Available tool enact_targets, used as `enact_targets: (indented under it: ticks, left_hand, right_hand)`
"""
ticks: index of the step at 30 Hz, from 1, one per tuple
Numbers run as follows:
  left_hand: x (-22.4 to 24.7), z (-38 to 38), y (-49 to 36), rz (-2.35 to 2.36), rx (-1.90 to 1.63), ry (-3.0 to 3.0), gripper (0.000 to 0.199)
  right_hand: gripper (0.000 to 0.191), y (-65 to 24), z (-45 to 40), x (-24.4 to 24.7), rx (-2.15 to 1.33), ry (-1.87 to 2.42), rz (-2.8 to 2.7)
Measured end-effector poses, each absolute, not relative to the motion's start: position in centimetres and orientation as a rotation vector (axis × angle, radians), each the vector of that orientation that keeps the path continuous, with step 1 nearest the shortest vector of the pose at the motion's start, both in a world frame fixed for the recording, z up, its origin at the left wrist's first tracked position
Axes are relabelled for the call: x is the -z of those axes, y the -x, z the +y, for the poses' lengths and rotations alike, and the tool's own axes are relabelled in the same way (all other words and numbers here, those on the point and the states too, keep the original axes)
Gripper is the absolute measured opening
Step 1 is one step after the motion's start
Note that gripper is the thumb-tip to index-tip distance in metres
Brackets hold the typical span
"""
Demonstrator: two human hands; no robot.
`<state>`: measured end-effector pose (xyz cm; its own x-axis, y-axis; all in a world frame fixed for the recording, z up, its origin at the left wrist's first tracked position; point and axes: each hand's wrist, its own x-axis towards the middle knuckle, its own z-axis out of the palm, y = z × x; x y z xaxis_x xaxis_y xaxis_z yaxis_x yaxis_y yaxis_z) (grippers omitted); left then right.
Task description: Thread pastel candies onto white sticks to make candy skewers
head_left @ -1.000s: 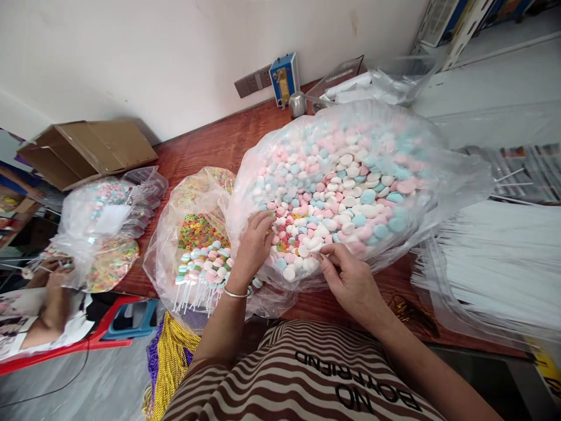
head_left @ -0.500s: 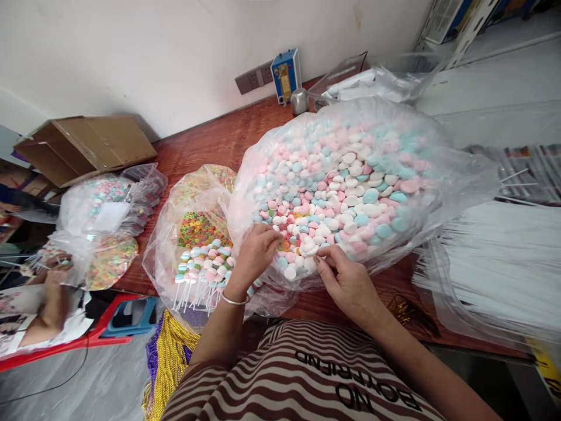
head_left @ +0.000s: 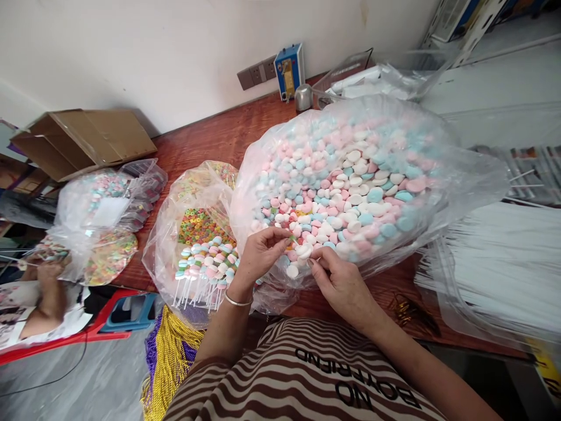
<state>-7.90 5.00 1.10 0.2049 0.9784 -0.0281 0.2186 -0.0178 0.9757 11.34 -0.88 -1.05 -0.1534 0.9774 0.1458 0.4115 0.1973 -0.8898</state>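
Observation:
Pink, white and blue candy-like discs (head_left: pixel 333 222) fill a large clear plastic bag (head_left: pixel 272 152), with some red and yellow pieces among them. Over its near edge, my left hand (head_left: pixel 263 254) pinches, and a small green piece (head_left: pixel 293 238) shows at its fingertips. My right hand (head_left: pixel 342 283) is closed thumb to forefinger a little to the right, beside white discs; whatever it grips is too small to make out. Left of my left hand, white-stick pops (head_left: pixel 205 266) with stacked discs and rings lie in a second bag (head_left: pixel 153 251) on coloured rings (head_left: pixel 199 227).
White sticks (head_left: pixel 495 263) fill a clear tub at right. A blue box-shaped device (head_left: pixel 289 70) and a metal cup (head_left: pixel 303 97) stand by the wall. A cardboard box (head_left: pixel 96 140) and more bagged pieces (head_left: pixel 109 257) lie left, near another person's hands (head_left: pixel 48 269). Gold bead strings (head_left: pixel 175 356) hang below.
My left hand has shifted right and slightly down, and my right hand slightly left, so the fingertips are closer together. A green piece now shows at my left fingertips.

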Motion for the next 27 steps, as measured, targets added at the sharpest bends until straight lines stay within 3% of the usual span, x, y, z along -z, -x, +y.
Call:
enact_targets:
  ticks: [8,13,16,23,27]
  left_hand:
    - [-2.5,6.0,9.8,1.394,-0.955,-1.9,0.018]
    - [-2.3,6.4,10.2,1.458,-0.425,-2.36,0.007]
    - [-1.8,6.3,9.7,1.492,-0.311,-2.41,0.005]
    - [-1.7,6.0,9.4,1.48,-0.807,-1.724,0.014]
    - [-1.5,5.7,8.9,1.372,-0.877,-1.319,0.028]
  right_hand:
    - [0.008,-11.5,-0.7,1.5,-0.848,1.266,-1.529]
    - [0.007,-12.1,-0.8,1.7,-0.841,1.289,-1.521]
    - [0.008,-12.2,-0.8,1.7,-0.855,1.294,-1.55]
    - [0.008,-11.9,-1.2,1.2,-0.914,1.287,-1.666]
    - [0.01,-11.5,-1.2,1.0,-0.954,1.267,-1.705]
